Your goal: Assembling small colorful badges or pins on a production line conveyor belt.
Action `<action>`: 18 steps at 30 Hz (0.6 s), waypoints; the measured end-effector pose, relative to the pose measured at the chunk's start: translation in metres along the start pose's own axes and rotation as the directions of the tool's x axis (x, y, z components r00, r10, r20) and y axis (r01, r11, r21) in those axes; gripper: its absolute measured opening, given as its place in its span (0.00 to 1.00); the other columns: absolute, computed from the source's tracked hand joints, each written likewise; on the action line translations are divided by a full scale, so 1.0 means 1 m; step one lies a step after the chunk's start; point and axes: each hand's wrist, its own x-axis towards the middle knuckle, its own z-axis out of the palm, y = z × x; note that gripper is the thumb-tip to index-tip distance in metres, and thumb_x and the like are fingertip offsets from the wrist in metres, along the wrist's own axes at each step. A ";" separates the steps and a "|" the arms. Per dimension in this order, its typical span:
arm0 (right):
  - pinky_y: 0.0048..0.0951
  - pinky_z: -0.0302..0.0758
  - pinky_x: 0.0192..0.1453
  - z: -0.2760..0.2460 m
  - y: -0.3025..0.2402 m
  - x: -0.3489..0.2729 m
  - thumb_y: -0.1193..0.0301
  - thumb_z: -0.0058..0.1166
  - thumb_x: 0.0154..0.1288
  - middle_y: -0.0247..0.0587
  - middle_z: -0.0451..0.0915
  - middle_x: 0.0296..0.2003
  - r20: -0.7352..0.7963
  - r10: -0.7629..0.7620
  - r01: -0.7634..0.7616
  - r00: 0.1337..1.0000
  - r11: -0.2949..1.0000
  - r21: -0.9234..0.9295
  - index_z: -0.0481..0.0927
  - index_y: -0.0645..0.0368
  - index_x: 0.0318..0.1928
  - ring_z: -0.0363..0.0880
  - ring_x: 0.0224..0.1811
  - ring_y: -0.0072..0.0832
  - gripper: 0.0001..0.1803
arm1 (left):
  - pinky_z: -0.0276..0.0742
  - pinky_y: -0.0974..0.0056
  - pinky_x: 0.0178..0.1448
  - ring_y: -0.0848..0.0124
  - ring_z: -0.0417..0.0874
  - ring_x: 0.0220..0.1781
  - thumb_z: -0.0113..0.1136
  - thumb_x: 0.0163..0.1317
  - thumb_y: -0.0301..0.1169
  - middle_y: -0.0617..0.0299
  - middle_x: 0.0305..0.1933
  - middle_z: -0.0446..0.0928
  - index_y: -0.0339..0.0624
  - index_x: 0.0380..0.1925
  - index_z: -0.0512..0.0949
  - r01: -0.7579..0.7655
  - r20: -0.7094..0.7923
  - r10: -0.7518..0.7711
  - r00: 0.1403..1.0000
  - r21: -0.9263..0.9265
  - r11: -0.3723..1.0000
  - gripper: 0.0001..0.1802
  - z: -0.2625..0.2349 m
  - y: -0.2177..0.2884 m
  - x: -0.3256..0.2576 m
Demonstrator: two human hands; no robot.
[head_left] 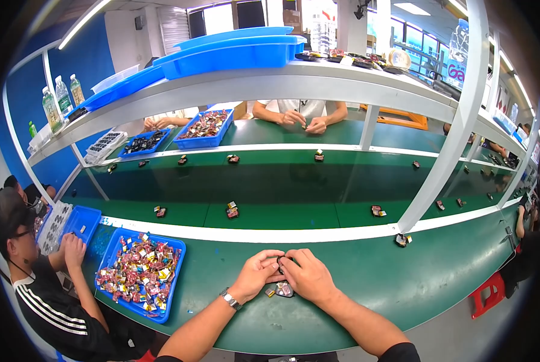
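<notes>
Over the near green worktop my left hand (256,277) and my right hand (309,276) meet, fingers closed together on a small black part (280,263). Most of that part is hidden by the fingers, so its exact kind does not show. Just below the fingertips, on the worktop, lies a small black-cased electronic assembly (285,289) with a light, reddish inside. A small yellow and white piece (270,292) is beside it. To the left of my hands stands a blue tray (177,280) heaped with small red, yellow and white electronic pieces.
A white rail (270,235) divides my worktop from a green conveyor belt (270,211) carrying several small assemblies. A white shelf (270,84) with blue trays (233,59) spans above. One person (46,277) sits close on my left; another person's hands (306,120) work opposite.
</notes>
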 end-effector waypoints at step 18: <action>0.33 0.78 0.43 0.004 0.001 -0.001 0.76 0.62 0.50 0.38 0.76 0.38 -0.060 -0.027 0.026 0.998 0.999 -0.024 0.81 0.59 0.39 0.77 0.40 0.35 0.12 | 0.81 0.60 0.60 0.66 0.81 0.54 0.48 0.72 0.23 0.53 0.53 0.78 0.35 0.57 0.68 0.008 -0.003 -0.008 1.000 -0.029 1.000 0.15 -0.002 -0.002 0.000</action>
